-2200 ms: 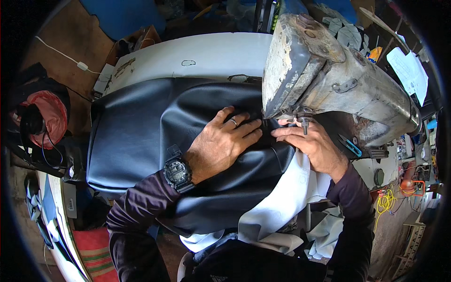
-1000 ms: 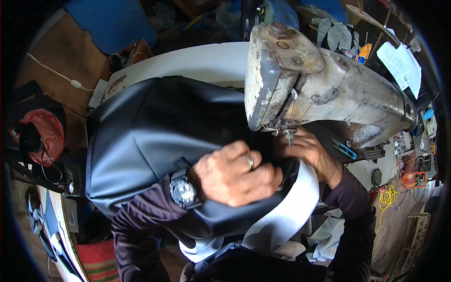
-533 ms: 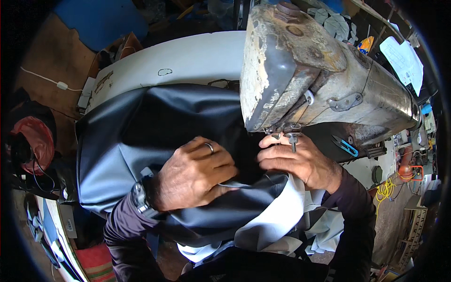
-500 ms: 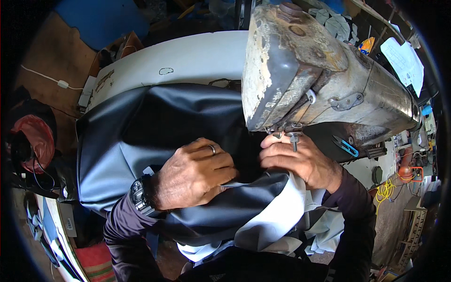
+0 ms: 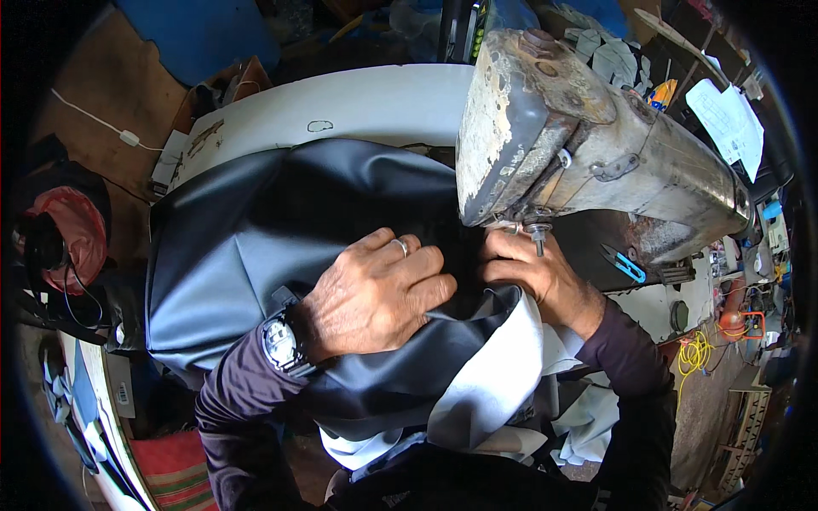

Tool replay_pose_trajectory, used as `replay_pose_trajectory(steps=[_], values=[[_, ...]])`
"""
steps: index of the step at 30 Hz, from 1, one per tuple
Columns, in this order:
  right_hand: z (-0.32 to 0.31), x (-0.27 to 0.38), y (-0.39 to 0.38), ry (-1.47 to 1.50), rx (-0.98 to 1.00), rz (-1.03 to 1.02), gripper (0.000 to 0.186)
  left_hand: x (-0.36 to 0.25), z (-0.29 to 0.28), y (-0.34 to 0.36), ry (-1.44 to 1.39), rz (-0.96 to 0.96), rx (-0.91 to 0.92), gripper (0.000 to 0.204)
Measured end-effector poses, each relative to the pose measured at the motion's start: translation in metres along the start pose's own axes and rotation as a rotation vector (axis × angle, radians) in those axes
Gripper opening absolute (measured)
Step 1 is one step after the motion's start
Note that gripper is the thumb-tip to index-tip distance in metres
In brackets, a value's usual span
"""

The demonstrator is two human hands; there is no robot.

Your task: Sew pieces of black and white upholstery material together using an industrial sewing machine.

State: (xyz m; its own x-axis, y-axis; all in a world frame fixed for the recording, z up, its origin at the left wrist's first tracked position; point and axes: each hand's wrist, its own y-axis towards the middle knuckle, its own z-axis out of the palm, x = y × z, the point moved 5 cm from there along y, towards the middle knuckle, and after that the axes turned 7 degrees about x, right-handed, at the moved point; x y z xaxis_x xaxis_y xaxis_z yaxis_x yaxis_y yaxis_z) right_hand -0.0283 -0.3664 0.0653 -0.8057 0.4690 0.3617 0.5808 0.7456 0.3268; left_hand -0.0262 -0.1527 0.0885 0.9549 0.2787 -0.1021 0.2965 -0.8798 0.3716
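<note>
My left hand (image 5: 379, 298), with a ring and watch, has its fingers curled on a raised fold of black vinyl (image 5: 213, 281). My right hand (image 5: 545, 285) grips the vinyl just below the needle end of a worn, paint-chipped metal sewing machine (image 5: 596, 153), its fingertips partly hidden. A pale backing strip (image 5: 486, 383) hangs from the folded vinyl toward my lap. Blue-handled thread snips (image 5: 624, 264) lie on the dark machine bed to the right of my right hand.
A white worktop (image 5: 366, 94) runs behind the vinyl. At left sit a dark bag with red lining (image 5: 72, 221) and a white cable (image 5: 94, 115). A coiled yellow cord (image 5: 694, 353) is at right; paper sheets (image 5: 724, 119) are at back right.
My left hand, spread on the vinyl earlier, has curled onto a fold and shifted slightly lower. The vinyl has bunched differently. My right hand stays by the needle.
</note>
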Motion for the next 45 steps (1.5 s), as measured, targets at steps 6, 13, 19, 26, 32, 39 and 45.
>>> replay_pose_trajectory(steps=[6,13,19,26,32,39,45], values=[[0.005,0.002,-0.004,-0.002,-0.085,-0.016,0.022,0.007,0.015,-0.002,-0.231,-0.16,0.099,0.057],[0.005,0.012,-0.011,-0.175,0.038,0.031,0.017,-0.006,0.027,-0.004,-0.018,-0.084,0.245,0.061],[0.012,0.008,-0.016,-0.115,0.169,0.098,0.024,-0.012,0.016,0.004,0.076,-0.03,0.137,0.039],[0.011,0.004,-0.026,0.169,0.165,0.032,0.031,-0.013,0.027,-0.005,0.071,-0.028,0.26,0.041],[-0.001,0.003,-0.023,0.233,0.233,0.016,0.035,-0.01,0.025,-0.001,-0.225,-0.286,0.438,0.059],[-0.008,0.004,-0.021,0.177,0.219,-0.004,0.031,-0.02,0.038,-0.007,0.001,-0.093,0.315,0.062],[-0.01,0.003,-0.023,0.134,0.294,-0.018,0.035,-0.037,0.042,-0.01,0.075,-0.196,0.326,0.058]])
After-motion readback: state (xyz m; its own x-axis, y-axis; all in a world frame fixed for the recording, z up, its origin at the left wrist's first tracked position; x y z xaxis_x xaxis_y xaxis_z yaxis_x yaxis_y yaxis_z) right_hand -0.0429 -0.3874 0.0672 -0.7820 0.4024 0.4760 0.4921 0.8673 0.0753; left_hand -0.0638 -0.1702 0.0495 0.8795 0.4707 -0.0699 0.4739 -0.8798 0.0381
